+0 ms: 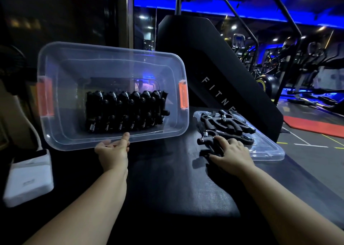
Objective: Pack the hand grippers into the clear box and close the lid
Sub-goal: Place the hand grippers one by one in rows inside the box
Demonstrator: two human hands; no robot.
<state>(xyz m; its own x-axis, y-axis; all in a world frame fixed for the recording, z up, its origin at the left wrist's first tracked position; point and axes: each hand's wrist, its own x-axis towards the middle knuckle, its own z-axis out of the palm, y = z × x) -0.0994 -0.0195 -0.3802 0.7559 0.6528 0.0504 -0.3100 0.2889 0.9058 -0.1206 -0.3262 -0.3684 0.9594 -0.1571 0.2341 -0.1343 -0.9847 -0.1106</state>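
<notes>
The left hand point(113, 151) gripped the tilted clear box point(115, 53) by its rim, a row of hand grippers point(126, 112) packed just above the thumb. The right hand point(230, 155) curled over one loose gripper point(205, 140); beyond it a pile point(229, 123) lay on the lid point(268, 152).

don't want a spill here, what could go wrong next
1. The box is tipped up, held at its near rim by the left hand; the packed row could slide, or the box could slip.
2. The right hand grips the nearest gripper in the pile on the lid; pulling it may snag others and drag them off.
</notes>
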